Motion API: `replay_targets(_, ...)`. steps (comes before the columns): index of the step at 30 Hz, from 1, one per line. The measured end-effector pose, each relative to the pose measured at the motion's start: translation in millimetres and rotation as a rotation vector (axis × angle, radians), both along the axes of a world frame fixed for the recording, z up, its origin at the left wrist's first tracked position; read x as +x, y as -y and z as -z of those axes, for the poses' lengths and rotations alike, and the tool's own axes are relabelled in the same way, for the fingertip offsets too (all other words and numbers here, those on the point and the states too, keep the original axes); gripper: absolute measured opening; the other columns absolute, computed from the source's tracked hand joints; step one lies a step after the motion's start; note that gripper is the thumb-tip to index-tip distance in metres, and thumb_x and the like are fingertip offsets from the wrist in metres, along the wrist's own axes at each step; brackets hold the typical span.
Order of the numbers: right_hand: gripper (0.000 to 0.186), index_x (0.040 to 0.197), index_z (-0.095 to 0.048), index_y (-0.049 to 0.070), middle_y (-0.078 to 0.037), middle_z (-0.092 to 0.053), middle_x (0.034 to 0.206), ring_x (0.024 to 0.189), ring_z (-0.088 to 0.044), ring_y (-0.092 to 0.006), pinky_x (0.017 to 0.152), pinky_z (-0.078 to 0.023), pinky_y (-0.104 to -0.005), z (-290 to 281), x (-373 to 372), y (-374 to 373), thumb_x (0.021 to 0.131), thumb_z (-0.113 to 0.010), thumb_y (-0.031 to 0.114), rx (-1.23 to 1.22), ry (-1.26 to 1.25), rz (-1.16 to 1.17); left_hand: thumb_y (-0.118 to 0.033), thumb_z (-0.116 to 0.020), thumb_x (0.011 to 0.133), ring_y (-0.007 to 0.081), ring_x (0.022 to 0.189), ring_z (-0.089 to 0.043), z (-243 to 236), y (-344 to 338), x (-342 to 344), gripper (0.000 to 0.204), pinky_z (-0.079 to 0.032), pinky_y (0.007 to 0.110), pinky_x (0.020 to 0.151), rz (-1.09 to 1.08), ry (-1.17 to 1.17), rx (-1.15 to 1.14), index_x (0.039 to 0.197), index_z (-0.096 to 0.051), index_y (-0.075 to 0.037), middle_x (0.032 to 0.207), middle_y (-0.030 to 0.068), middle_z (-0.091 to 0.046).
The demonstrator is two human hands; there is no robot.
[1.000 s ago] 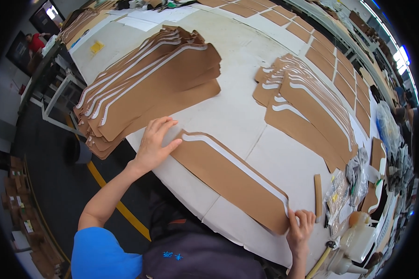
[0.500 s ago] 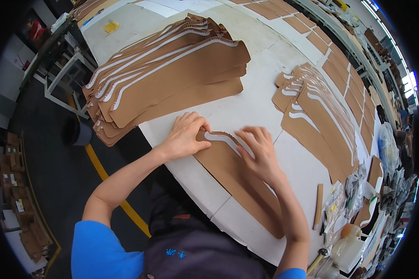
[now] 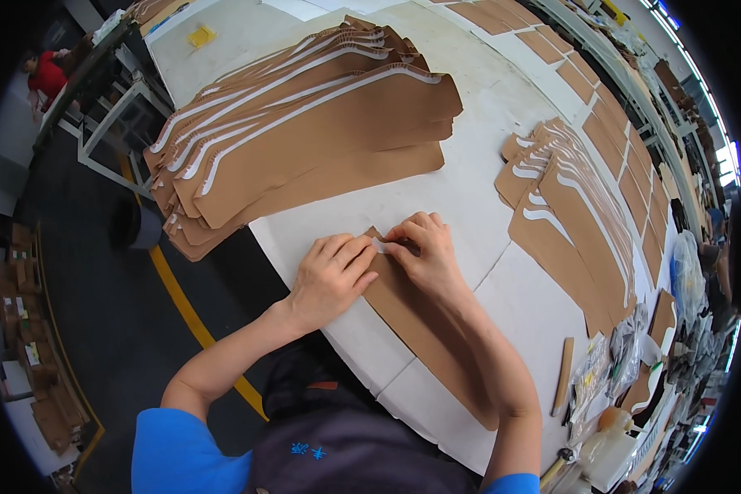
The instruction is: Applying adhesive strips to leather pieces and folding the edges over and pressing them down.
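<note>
A long brown leather-like panel lies slantwise on the white table top, its far end under both my hands. A short bit of white strip shows on that end, between my fingertips. My left hand grips the panel's left far corner with its fingers bent over it and the thumb low along the edge. Close beside it, my right hand pinches at the panel's edge by the white strip, thumb against forefinger. My right hand and forearm hide much of the panel's right edge.
A large stack of brown panels with white strips lies at the far left, a smaller fanned stack at the right. A tan stick, plastic bags and a whitish bottle are at the lower right. A person in red appears far left.
My right hand has moved left and slightly up, close to my left hand, and pinches the edge. My left hand has shifted slightly down and right. Less of the white strip shows.
</note>
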State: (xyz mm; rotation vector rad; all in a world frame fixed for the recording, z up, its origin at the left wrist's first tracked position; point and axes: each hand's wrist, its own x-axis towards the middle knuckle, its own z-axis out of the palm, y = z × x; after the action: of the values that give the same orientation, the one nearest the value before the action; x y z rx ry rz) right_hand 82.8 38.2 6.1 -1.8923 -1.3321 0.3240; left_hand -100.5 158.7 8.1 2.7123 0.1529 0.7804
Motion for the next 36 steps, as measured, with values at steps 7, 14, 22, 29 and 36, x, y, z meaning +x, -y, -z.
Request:
replay_targets(7, 0.012, 0.097, -0.079, 0.01, 0.0, -0.067, 0.099, 0.099, -0.054, -0.0211, 0.094, -0.038, -0.0364, 0.1, 6.4, -1.4, 0.087, -0.077, 0.002, -0.02, -0.049, -0.059, -0.019, -0.08, 0.085, 0.0292, 0.119, -0.058, -1.5, -0.8, -0.7, 0.05, -0.047, 0.044, 0.101, -0.028, -0.064, 0.051, 0.128, -0.068, 0.002, 0.134, 0.0099, -0.064)
replay_targets(14, 0.017, 0.1, -0.082, 0.012, 0.002, -0.067, 0.1, 0.101, -0.054, -0.0199, 0.094, -0.036, -0.0353, -1.8, 9.9, 2.2, 0.089, -0.076, 0.0, -0.027, -0.074, -0.092, -0.019, -0.079, 0.086, 0.0294, 0.121, -0.058, -1.5, -3.4, 0.9, 0.049, -0.046, 0.044, 0.102, -0.026, -0.088, 0.007, 0.129, -0.068, 0.0, 0.135, 0.009, -0.064)
replay_targets(22, 0.035, 0.101, -0.085, 0.014, 0.0, -0.064, 0.098, 0.097, -0.054, -0.0219, 0.089, -0.036, -0.0367, 3.9, 15.7, 3.6, 0.081, -0.067, -0.01, 0.052, -0.025, -0.189, -0.012, -0.073, 0.088, 0.0301, 0.123, -0.056, -1.4, -5.6, 2.9, 0.045, -0.044, 0.045, 0.104, -0.028, -0.12, -0.069, 0.131, -0.066, -0.002, 0.136, 0.0097, -0.061)
replay_targets(29, 0.04, 0.105, -0.082, 0.012, -0.001, -0.063, 0.101, 0.098, -0.055, -0.0241, 0.087, -0.037, -0.0378, 7.1, 23.3, 7.5, 0.075, -0.07, -0.01, 0.116, 0.092, -0.27, -0.011, -0.071, 0.087, 0.0285, 0.119, -0.056, -6.8, -1.7, 10.8, 0.047, -0.044, 0.044, 0.101, -0.041, -0.141, -0.015, 0.133, -0.066, -0.003, 0.131, 0.0087, -0.061)
replay_targets(36, 0.024, 0.104, -0.079, 0.011, -0.002, -0.065, 0.101, 0.099, -0.055, -0.0246, 0.09, -0.041, -0.0371, -8.8, 45.6, 5.6, 0.084, -0.074, -0.002, -0.026, -0.096, -0.32, -0.009, -0.073, 0.086, 0.0268, 0.117, -0.057, -0.8, 2.0, 5.9, 0.045, -0.045, 0.043, 0.1, -0.083, -0.115, 0.034, 0.13, -0.069, -0.004, 0.13, 0.0056, -0.062)
